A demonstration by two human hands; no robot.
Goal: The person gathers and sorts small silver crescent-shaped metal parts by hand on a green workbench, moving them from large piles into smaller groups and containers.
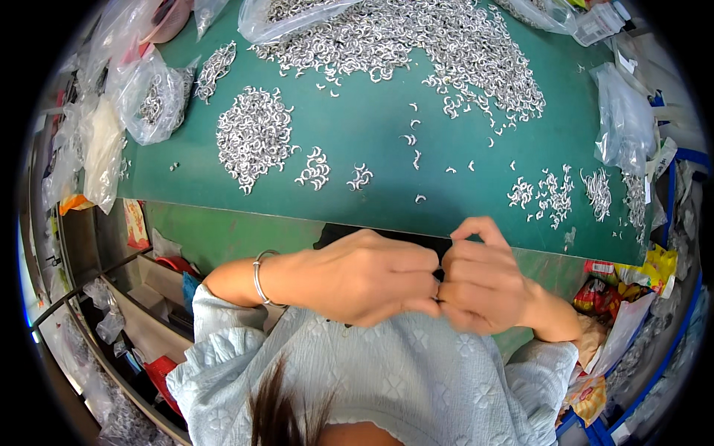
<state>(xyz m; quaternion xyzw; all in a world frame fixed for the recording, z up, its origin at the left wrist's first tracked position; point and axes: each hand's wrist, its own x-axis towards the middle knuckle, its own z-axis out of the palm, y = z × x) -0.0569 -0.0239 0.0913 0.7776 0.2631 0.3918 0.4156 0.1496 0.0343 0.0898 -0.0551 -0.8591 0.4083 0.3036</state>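
Close to my chest, just off the near table edge, my left hand and my right hand meet at the fingers. Both are curled closed, and the right index finger is bent up. Where they touch, a small dark bit shows, but what they pinch is hidden. A silver bangle circles my left wrist. Nearest on the green table lie small curved silver metal pieces, among them a lone one, a little cluster and a larger heap.
A broad spread of the same pieces covers the far side. Smaller groups lie at the right. Clear plastic bags stand at the left edge, and another bag at the right. Drawers sit below left, snack packets below right.
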